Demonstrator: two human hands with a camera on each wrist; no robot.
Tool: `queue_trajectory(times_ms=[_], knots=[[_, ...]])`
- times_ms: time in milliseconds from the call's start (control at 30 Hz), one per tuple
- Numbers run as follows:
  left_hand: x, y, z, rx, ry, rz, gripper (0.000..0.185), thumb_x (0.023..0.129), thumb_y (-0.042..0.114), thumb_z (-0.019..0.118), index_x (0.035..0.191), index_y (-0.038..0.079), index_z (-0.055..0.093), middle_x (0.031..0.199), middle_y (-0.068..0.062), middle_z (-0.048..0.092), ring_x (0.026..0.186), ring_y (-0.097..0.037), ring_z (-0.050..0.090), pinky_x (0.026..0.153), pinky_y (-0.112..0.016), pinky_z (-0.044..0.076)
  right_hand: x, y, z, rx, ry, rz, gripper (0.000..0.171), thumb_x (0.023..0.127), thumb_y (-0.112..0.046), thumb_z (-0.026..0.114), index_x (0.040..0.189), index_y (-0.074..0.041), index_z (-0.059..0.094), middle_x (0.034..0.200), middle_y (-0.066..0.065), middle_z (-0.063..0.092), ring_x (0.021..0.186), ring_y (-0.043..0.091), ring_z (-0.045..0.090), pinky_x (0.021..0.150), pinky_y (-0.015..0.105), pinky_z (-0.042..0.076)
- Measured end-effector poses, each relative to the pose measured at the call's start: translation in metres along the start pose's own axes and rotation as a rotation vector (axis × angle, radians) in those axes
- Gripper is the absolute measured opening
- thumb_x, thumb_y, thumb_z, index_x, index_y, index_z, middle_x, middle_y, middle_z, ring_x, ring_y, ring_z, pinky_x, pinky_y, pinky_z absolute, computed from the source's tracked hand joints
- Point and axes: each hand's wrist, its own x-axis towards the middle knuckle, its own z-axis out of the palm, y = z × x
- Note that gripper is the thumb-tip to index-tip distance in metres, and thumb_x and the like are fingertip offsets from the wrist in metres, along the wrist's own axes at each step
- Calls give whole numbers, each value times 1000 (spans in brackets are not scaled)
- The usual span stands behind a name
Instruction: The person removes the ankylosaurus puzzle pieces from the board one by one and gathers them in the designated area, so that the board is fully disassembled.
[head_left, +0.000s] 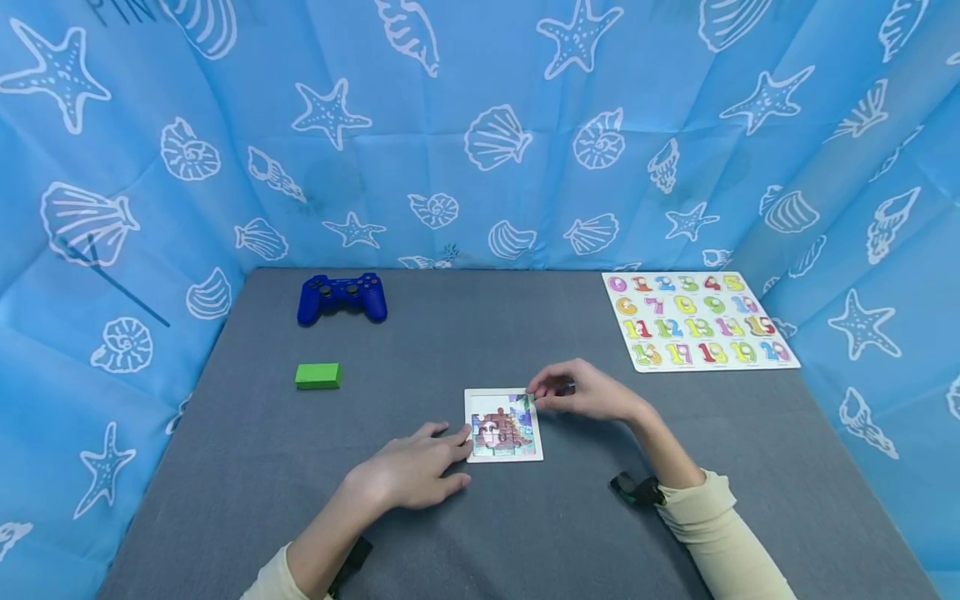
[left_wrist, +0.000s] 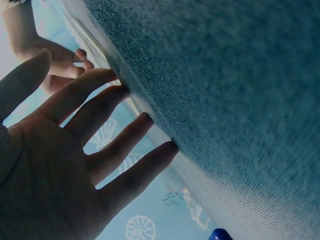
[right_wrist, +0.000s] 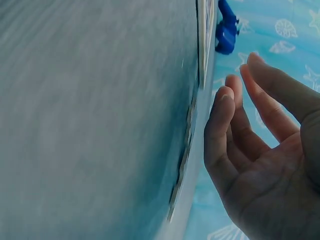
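Note:
A small square jigsaw puzzle (head_left: 503, 425) in a white frame lies on the grey table (head_left: 262, 467), near the front middle. My left hand (head_left: 442, 454) rests flat on the table with its straight fingertips (left_wrist: 150, 120) at the frame's left edge. My right hand (head_left: 551, 390) hovers at the puzzle's top right corner, fingers loosely bent and touching that corner. In the right wrist view the right hand (right_wrist: 250, 125) shows relaxed fingers with nothing between them. The left wrist view shows the right hand (left_wrist: 55, 60) beyond the frame.
A blue game controller (head_left: 342, 297) sits at the back left, with a green block (head_left: 318, 376) in front of it. A number puzzle board (head_left: 697, 321) lies at the back right. Blue cloth with shells and starfish walls the table on three sides.

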Motion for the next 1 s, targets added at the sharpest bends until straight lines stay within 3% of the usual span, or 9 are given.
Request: queue_trajectory(times_ms=[300, 600, 1000], knots=[[1, -2, 1, -6, 0, 0, 54, 98, 49, 49, 147, 29, 41, 160, 9, 29, 150, -25, 25, 104, -61, 42, 19, -12, 14, -52, -79, -7, 19, 91, -16, 67, 109, -12, 71, 93, 0, 71, 80, 12, 62, 72, 25, 53], [-1, -1, 0, -15, 2, 11, 54, 98, 48, 50, 147, 28, 42, 160, 7, 30, 149, -26, 26, 104, -61, 42, 26, -14, 23, -133, -74, 30, 11, 89, -13, 69, 100, -14, 72, 82, 1, 65, 72, 9, 55, 63, 19, 47], [0, 1, -1, -2, -8, 8, 54, 98, 48, 50, 147, 28, 42, 160, 7, 30, 149, -26, 26, 103, -61, 42, 23, -23, 26, -245, -7, 11, 12, 86, -14, 73, 97, -19, 74, 101, 2, 57, 85, 18, 58, 70, 27, 51]])
